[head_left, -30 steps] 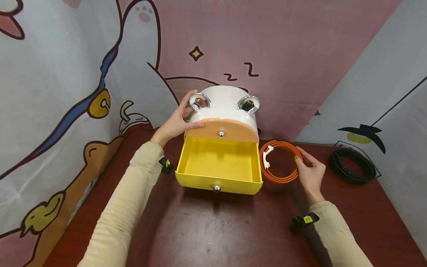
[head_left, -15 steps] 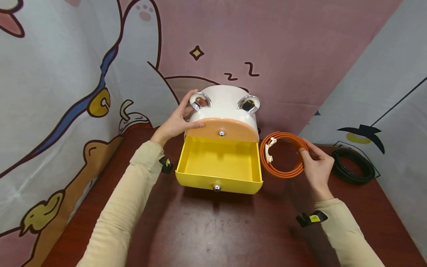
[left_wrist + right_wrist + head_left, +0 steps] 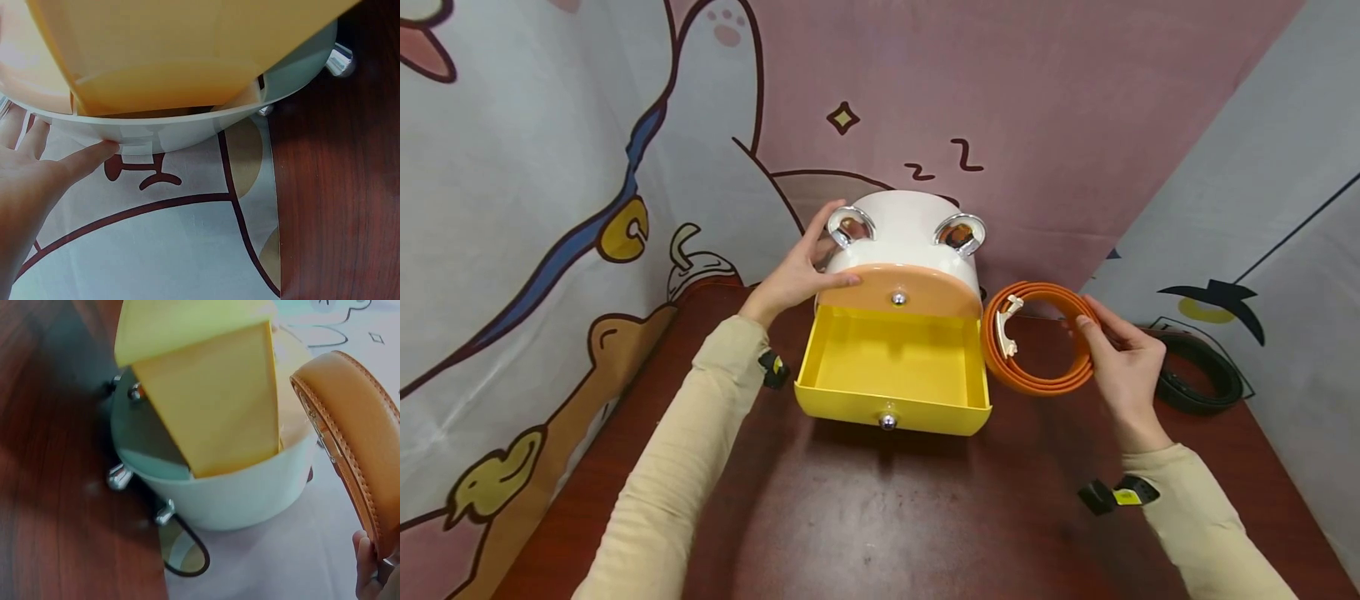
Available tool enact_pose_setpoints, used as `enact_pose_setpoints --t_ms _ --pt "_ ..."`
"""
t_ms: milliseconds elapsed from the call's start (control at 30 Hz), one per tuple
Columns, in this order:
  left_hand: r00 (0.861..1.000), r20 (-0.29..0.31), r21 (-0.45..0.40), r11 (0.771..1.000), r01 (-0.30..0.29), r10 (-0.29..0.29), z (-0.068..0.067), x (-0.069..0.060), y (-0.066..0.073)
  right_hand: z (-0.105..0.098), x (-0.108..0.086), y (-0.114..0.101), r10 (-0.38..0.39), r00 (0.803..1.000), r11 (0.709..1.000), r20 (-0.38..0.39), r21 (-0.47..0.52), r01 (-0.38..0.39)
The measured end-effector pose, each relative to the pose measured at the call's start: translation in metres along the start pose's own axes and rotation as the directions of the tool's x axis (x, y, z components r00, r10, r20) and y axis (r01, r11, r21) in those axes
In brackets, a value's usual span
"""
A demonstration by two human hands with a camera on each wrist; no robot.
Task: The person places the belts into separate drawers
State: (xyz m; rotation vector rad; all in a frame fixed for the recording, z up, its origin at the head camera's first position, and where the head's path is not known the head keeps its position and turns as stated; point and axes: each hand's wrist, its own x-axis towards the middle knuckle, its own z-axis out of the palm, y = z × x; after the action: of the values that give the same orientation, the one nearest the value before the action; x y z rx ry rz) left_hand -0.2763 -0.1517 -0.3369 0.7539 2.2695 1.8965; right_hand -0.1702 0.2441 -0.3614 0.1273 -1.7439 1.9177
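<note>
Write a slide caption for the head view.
Right hand holds coiled orange belt beside open yellow drawer; left hand touches white cabinet.

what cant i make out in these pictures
Head: some fingertips of the left grip, behind the white cabinet.
Head: left edge of the black coil, behind the right grip.
Right wrist: part of the orange coil, cut off by the right edge.
Head: any print on the right wristband, too small to read.

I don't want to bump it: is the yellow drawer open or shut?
Open: the yellow drawer juts out below the peach front, its floor and side walls showing in the head view.
</note>
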Motion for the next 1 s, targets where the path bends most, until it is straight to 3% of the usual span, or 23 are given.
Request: enact_pose_setpoints --t_ms 300,400,700,933,1000 --pt "1.000 0.025 0.013 1.000 -0.001 0.000 0.006 -0.007 0.023 0.018 -0.010 -0.007 0.009 0.998 1.000 0.060 0.026 -0.011" --pt "1.000 0.023 0.016 1.000 -0.007 0.006 0.006 -0.007 0.023 0.024 -0.012 -0.008 0.016 0.997 1.000 0.074 -0.012 -0.015" --pt "1.000 0.006 0.017 1.000 -0.021 0.021 0.000 0.001 -0.001 0.040 -0.017 -0.012 -0.001 0.993 0.979 0.120 -0.200 0.025" --pt "1.000 0.015 0.012 1.000 -0.010 0.010 0.001 -0.001 0.004 0.053 -0.019 -0.013 0.063 0.986 0.959 0.155 -0.282 -0.017" --pt "1.000 0.017 0.010 1.000 -0.006 0.006 0.003 -0.004 0.011 0.057 -0.018 -0.013 0.095 0.981 0.955 0.168 -0.295 -0.042"
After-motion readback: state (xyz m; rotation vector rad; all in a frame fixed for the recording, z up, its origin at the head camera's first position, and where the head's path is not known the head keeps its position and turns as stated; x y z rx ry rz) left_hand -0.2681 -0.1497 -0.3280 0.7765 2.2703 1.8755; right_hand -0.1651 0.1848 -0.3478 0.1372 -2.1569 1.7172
